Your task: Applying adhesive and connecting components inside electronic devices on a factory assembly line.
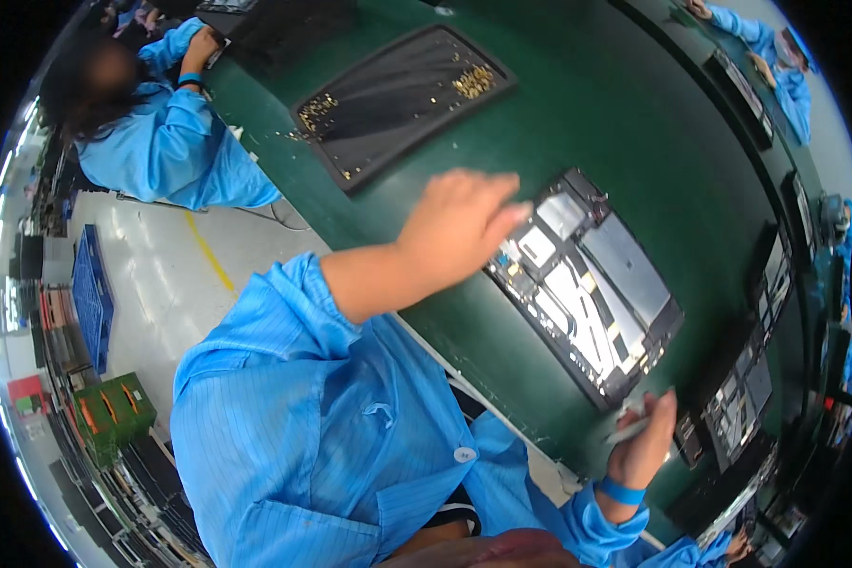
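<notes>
An opened laptop base (577, 284) lies tilted on the green bench before me, its inner boards, silver parts and a large grey flat block exposed. My left hand (459, 227) is over its far left corner, blurred, with thumb and fingers apart and nothing seen between them. Whether the fingertips touch the laptop cannot be told. Just off the near right corner is my right hand (644, 445), a blue band on its wrist. Its fingers are closed around a slim grey object (623, 433), too blurred to name.
A black tray (388, 114) with small brass-coloured screws (475, 81) in two heaps lies beyond my left hand. More opened laptop bases (740, 398) stand along the right. A co-worker in blue (166, 133) sits at the far left; other people work at the far right.
</notes>
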`<state>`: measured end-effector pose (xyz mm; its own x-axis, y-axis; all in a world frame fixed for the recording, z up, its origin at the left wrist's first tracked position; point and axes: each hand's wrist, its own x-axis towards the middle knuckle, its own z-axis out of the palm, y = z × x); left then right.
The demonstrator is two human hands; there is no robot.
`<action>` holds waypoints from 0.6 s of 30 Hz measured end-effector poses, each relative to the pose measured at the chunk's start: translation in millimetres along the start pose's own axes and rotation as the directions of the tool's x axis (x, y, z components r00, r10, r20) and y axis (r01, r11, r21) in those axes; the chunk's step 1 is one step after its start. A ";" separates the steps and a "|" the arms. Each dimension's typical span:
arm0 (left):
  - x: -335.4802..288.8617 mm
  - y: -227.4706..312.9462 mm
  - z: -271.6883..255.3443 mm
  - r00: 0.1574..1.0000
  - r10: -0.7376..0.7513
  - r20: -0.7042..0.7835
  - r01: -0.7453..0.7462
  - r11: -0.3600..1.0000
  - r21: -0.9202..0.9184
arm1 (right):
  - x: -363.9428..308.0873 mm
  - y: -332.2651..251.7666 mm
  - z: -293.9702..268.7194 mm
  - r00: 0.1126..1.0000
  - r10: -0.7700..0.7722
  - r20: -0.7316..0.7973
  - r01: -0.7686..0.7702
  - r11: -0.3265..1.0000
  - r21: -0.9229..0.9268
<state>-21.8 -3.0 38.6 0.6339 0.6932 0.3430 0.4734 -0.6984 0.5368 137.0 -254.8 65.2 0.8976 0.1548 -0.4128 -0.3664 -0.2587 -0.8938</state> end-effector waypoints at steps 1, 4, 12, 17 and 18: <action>-8.2 -0.5 -6.7 0.970 0.018 0.243 -0.003 0.998 -0.058 | 1.9 4.7 -5.4 0.993 0.115 0.034 -0.112 0.991 -0.076; -22.1 0.7 -2.9 0.945 0.174 0.277 -0.143 0.981 -0.128 | 1.5 8.8 -5.3 0.947 0.241 0.213 -0.199 0.960 -0.199; 13.6 -18.3 4.2 0.925 -0.265 0.271 0.378 0.700 -0.605 | 3.3 -14.8 38.1 0.837 0.333 0.434 -0.356 0.934 -0.030; 19.7 -22.4 19.9 0.984 -0.164 0.075 0.180 0.859 -0.479 | 28.1 -52.6 94.0 0.885 0.175 0.432 -0.253 0.958 0.132; 23.2 -19.3 19.5 0.974 -0.203 0.104 0.228 0.830 -0.508 | 36.5 -58.8 103.8 0.897 0.140 0.419 -0.232 0.956 0.177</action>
<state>-4.4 23.0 21.1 0.5844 0.7985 0.1445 0.2266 -0.3317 0.9158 165.9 -135.0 84.5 0.6509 0.5023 -0.5693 -0.6025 -0.1145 -0.7899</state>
